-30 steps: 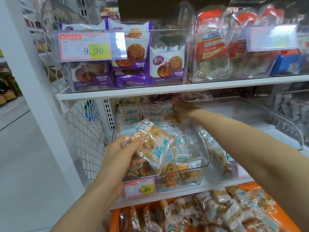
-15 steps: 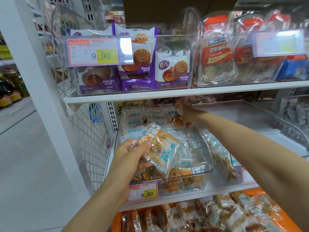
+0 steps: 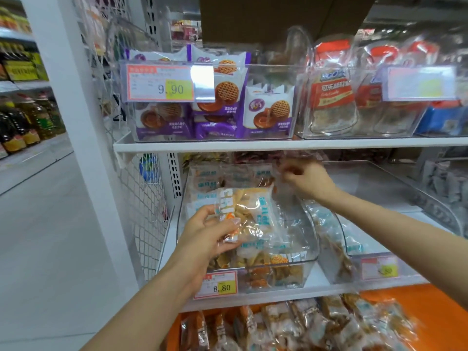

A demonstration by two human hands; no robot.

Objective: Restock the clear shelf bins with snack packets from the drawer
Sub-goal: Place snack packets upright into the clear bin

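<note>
Now | left hand (image 3: 205,234) fingers pinch snack packet (image 3: 249,211) above clear bin (image 3: 311,239) | right hand (image 3: 307,178) curled at bin rear, hold unclear

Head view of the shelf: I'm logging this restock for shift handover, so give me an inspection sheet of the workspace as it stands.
Surface: white shelf carrying clear bins; orange drawer below.
Job's things: front bin partly filled with snack packets; one packet held above it; loose packets in the drawer.
Clutter: nothing seen.
Grippers: left hand grips the packet; right hand at the bin's back, grip too blurred to tell.
Cables: nothing seen.
Surroundings: cookie packs on the shelf above, price tag, wire mesh, oil bottles across the aisle.
</note>
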